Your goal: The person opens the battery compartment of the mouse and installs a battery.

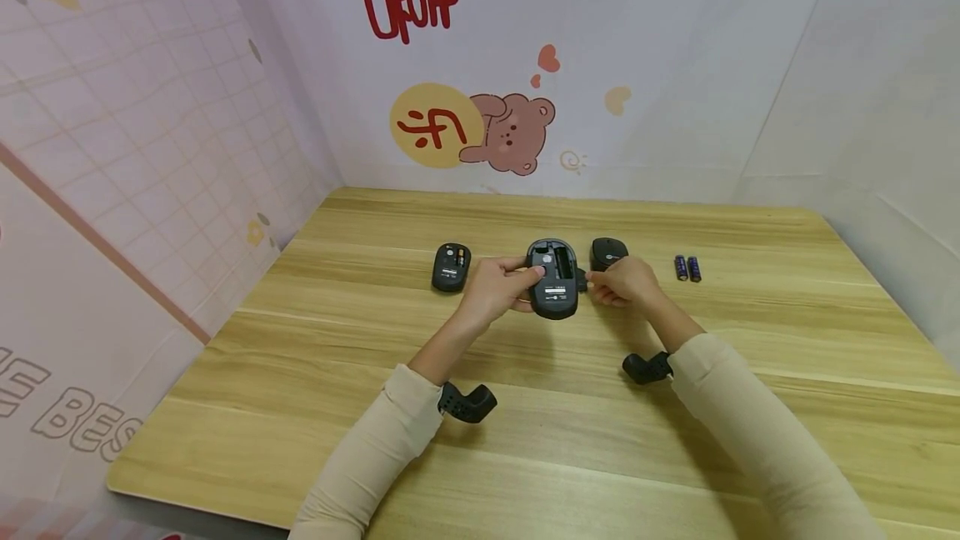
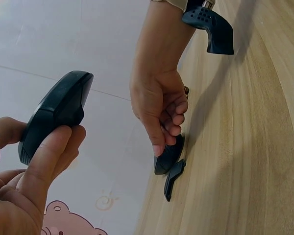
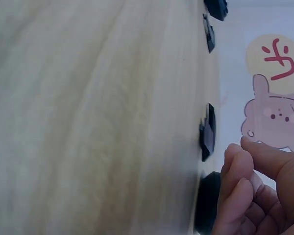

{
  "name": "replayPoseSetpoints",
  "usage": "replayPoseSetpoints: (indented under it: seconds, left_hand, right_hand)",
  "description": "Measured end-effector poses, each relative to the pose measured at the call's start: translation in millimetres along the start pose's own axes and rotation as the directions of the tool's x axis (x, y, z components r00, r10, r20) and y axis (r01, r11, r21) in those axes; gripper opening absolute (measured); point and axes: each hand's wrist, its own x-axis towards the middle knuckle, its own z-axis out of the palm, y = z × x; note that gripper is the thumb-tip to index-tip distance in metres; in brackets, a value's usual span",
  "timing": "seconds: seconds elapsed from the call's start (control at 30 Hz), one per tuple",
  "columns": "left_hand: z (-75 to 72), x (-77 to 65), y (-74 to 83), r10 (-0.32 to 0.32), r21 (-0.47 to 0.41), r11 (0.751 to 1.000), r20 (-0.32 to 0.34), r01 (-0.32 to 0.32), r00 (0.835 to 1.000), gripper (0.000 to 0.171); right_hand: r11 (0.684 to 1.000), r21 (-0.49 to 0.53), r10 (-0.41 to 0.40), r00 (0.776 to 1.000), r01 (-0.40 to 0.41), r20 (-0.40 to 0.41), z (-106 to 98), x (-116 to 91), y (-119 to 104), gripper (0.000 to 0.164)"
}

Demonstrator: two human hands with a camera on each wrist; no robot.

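Observation:
My left hand grips a black computer mouse above the table, thumb on its underside. That underside faces up and the battery compartment is uncovered, with a dark slot showing. Close to the right of it my right hand hovers low, its fingers loosely curled with nothing visible between them. A small black battery cover lies on the table just off its fingertips, beside a second black mouse. In the right wrist view, the thumb and fingertips come close together, with the cover beyond them.
To the left lies a third mouse, underside up, with a battery in its uncovered compartment. Two blue batteries lie side by side at the right. A printed cloth wall stands behind the wooden table.

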Motion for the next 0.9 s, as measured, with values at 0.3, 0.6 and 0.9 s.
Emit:
replayPoseSetpoints:
  seconds: [0.3,0.6,0.9]
  left_hand:
    - [-0.5,-0.8,1.0,0.008,0.006,1.0,0.001,-0.008,1.0,0.043]
    - [1.8,-0.8,-0.8,0.005,-0.024,1.0,0.02,-0.004,1.0,0.042]
    - [1.2,0.3,-1.9,0.008,-0.005,1.0,0.022,-0.007,1.0,0.042]
  right_hand:
    - [0.999,-0.032,-0.037,0.999,0.036,-0.028,-16.1,-11.1,7.8,0.039]
    - [0.999,-0.021,-0.026,0.998,0.025,-0.054,-42.6,-20.5,20.2,0.045]
    - [0.997,-0.052,-0.055,0.989,0.048,-0.134,-77.5,-25.9,24.9,0.049]
